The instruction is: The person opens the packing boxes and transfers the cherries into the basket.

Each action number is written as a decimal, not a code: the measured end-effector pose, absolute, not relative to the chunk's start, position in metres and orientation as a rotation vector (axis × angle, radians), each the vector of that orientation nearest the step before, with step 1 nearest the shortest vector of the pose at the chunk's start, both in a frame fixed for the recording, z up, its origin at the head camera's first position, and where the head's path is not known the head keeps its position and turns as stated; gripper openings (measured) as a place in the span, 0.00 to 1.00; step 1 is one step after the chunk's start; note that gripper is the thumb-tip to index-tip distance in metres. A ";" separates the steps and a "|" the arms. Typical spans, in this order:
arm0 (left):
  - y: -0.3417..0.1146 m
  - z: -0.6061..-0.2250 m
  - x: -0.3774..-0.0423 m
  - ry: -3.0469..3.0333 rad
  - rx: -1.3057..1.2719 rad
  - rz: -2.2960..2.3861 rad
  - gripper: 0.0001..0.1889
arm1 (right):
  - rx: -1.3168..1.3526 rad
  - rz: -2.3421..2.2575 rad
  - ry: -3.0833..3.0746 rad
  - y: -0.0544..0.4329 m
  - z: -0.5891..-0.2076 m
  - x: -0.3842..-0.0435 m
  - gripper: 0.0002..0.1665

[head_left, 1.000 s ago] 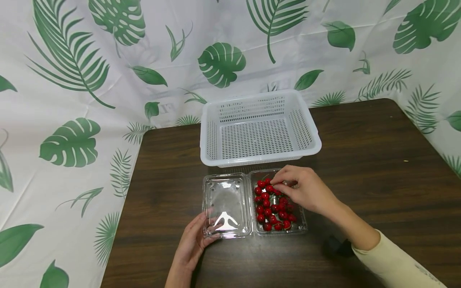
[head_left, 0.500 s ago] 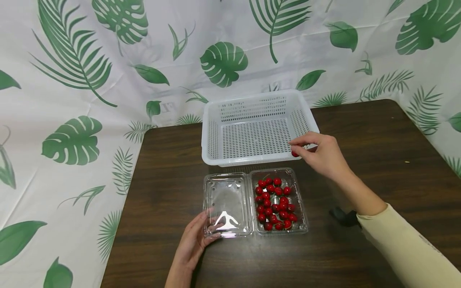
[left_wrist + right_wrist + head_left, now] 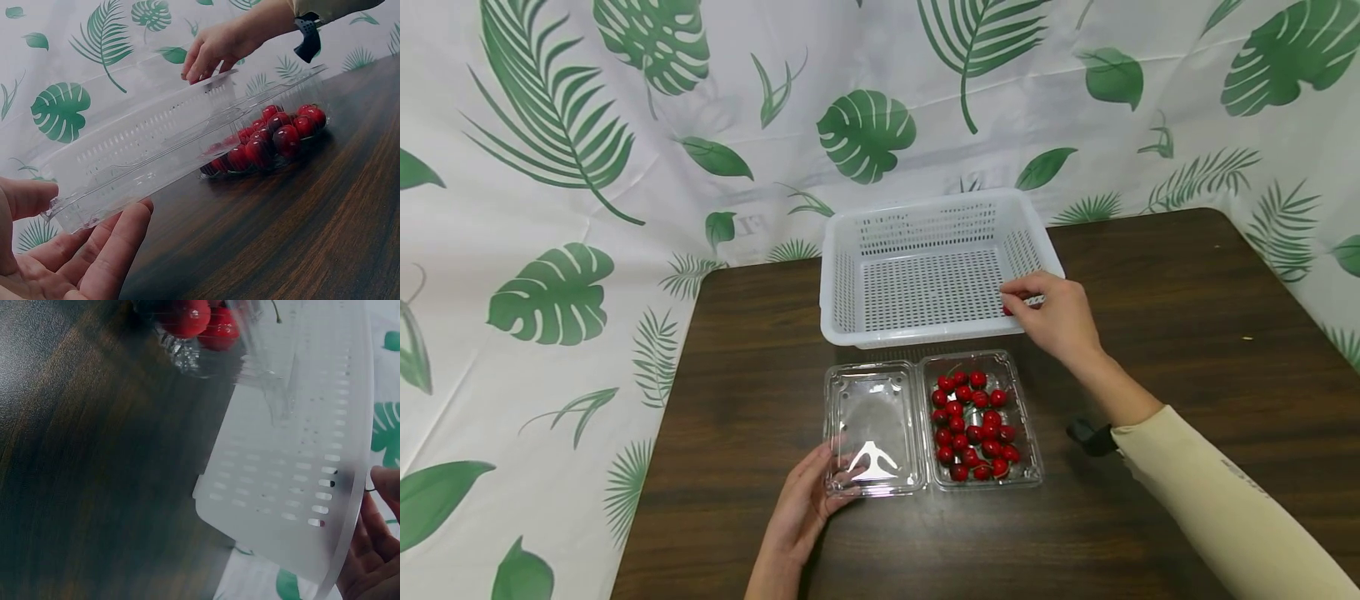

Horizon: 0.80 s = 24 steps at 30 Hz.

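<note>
My right hand (image 3: 1054, 315) is at the front right corner of the white perforated basket (image 3: 842, 337), fingertips just inside its rim. It pinches a red cherry (image 3: 1007, 310), mostly hidden behind the fingers. In the right wrist view a thin stem (image 3: 370, 489) shows at the thumb, while the basket wall hides the fruit. My left hand (image 3: 81, 250) grips the edge of the clear plastic lid (image 3: 156, 169), thumb above and fingers beneath. Hinged to that lid, the clear clamshell tray (image 3: 1028, 454) holds many red cherries (image 3: 958, 442) on the table.
The dark wood-grain table (image 3: 730, 400) runs under everything. Behind it hangs a white cloth (image 3: 662, 208) with green leaf prints. A black band (image 3: 1092, 437) is at my right sleeve. A small pale speck (image 3: 1247, 338) lies on the table's right side.
From the tray, my right hand has moved up to the basket's front right corner with a cherry, then slightly left over the rim. My left hand stays at the lid.
</note>
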<state>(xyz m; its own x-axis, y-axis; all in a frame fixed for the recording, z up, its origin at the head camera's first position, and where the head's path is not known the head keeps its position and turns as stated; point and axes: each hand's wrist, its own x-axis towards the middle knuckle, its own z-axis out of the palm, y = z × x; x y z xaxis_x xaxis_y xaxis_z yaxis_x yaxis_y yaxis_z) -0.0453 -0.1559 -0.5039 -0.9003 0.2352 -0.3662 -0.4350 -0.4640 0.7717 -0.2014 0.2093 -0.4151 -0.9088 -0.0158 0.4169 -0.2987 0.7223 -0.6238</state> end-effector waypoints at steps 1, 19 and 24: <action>-0.156 -0.504 -0.045 1.340 -0.292 2.375 0.26 | 0.248 1.009 -2.546 0.209 -0.416 -0.201 0.07; -0.157 -0.506 -0.045 1.326 -0.301 2.381 0.27 | 0.309 1.056 -2.604 0.208 -0.415 -0.196 0.09; -0.158 -0.506 -0.045 1.309 -0.266 2.386 0.26 | 0.383 1.052 -2.532 0.205 -0.408 -0.186 0.10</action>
<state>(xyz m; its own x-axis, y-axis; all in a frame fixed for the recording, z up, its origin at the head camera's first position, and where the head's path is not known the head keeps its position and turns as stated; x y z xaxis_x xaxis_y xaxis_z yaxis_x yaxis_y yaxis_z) -0.0448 -0.1577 -0.5057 -0.8999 0.2567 -0.3525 -0.4353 -0.4786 0.7625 -0.1859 0.2047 -0.4082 -0.8942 -0.1055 0.4352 -0.3828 0.6841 -0.6208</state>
